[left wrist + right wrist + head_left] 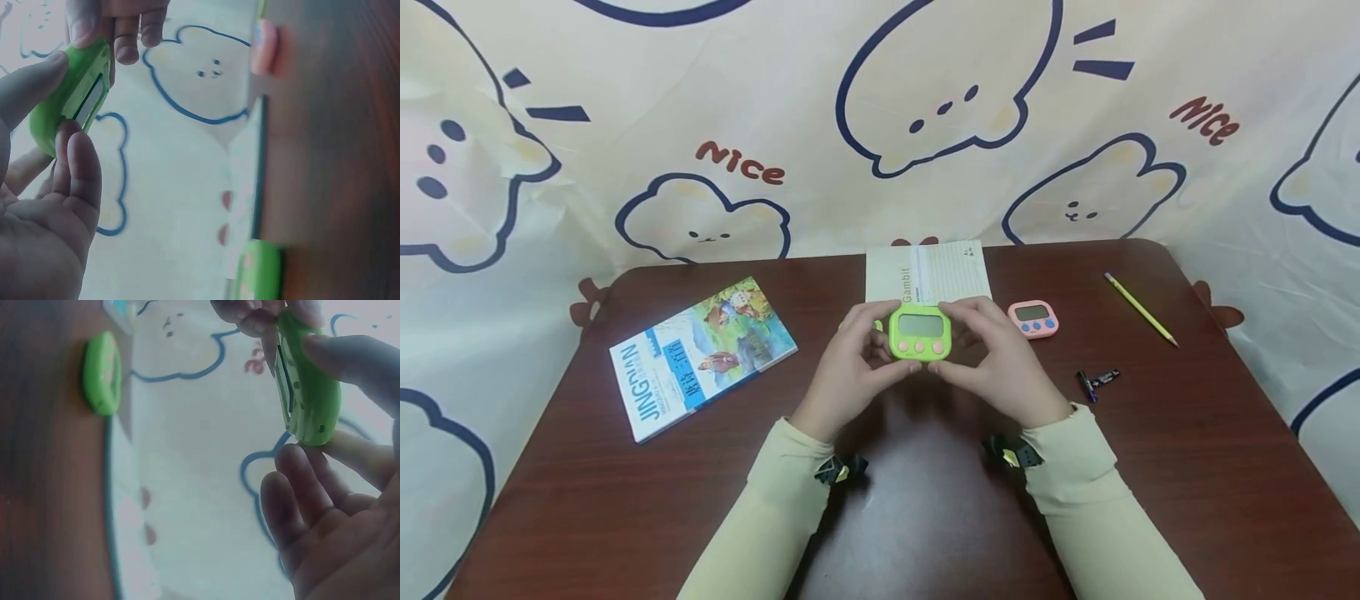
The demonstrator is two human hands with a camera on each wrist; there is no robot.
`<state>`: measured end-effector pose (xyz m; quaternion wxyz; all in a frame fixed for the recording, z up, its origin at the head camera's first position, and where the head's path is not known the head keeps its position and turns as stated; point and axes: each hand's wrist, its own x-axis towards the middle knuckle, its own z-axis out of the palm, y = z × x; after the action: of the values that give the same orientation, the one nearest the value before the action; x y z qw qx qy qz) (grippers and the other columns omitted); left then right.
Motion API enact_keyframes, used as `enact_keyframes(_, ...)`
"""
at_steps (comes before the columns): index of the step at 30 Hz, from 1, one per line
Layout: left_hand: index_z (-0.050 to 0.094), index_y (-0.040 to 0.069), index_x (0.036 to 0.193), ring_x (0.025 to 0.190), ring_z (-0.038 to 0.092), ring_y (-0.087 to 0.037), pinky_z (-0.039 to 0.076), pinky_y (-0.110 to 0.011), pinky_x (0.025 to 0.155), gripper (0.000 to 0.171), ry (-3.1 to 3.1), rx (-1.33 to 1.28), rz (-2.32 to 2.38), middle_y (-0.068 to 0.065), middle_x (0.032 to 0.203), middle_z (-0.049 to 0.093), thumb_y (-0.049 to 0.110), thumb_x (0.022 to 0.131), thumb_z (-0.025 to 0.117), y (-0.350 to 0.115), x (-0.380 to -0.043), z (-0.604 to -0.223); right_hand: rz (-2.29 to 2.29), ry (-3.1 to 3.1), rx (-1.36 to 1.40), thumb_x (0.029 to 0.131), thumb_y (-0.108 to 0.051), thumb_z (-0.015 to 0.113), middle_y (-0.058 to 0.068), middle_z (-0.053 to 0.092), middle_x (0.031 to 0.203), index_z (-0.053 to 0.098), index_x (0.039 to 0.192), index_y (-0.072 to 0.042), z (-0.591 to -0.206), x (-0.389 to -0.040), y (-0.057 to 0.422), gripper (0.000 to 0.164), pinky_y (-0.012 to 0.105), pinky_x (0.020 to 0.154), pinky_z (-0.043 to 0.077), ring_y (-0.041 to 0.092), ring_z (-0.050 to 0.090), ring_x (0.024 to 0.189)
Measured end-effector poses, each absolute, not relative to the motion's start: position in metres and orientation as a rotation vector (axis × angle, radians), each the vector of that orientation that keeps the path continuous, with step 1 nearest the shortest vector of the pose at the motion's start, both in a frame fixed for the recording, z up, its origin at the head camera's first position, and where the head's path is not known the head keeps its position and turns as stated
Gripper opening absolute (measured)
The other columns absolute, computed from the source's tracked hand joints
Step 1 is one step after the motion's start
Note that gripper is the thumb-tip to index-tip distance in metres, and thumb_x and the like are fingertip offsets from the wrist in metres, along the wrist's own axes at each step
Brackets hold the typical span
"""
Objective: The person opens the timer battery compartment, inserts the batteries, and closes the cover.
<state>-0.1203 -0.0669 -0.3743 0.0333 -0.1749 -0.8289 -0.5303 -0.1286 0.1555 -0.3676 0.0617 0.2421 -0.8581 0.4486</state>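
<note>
The left hand point(848, 371) and right hand point(1006, 367) pinch opposite ends of the green digital timer point(921, 331), its long axis running between them.

Left fingers point(871, 312), right fingers point(972, 313) hold green timer point(921, 332).

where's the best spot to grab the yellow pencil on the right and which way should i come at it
Probably mid-shaft on the yellow pencil, pinched across its long sides from above: it lies flat, thin and straight, apart from other objects. The right hand is nearer and would come from the pencil's left, though it and the left hand both hold the green device.
</note>
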Motion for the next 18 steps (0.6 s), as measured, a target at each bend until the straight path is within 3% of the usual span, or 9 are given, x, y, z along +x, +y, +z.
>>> enact_keyframes(7,0.051,0.019,0.142,0.085,0.061,-0.016,0.06,-0.033,0.069,0.072,-2.527,-0.586,-1.673,0.001,0.122,0.052,0.017,0.08,0.087,-0.07,-0.097,-0.358,1.324,-2.516,0.812,0.073,-0.01,0.09,0.002,0.057,0.126,0.06,0.136,-0.006,-0.352,-0.106,0.157,0.07,0.031,0.083,0.054,0.014,0.055,0.106)
enact_keyframes(11,0.049,0.018,0.143,0.089,0.061,-0.017,0.06,-0.032,0.07,0.075,-2.551,-0.617,-1.643,0.004,0.129,0.051,0.019,0.079,0.088,-0.072,-0.087,-0.352,1.304,-2.507,0.837,0.071,-0.011,0.092,0.002,0.057,0.125,0.061,0.135,-0.007,-0.345,-0.096,0.158,0.07,0.031,0.084,0.055,0.015,0.055,0.108)
enact_keyframes(18,0.051,0.016,0.142,0.093,0.058,-0.014,0.059,-0.029,0.081,0.076,-2.516,-0.691,-1.605,0.003,0.131,0.052,0.016,0.076,0.089,-0.074,-0.079,-0.348,1.315,-2.5,0.87,0.071,-0.011,0.092,0.002,0.056,0.126,0.062,0.134,-0.007,-0.339,-0.086,0.159,0.07,0.033,0.085,0.056,0.014,0.056,0.108)
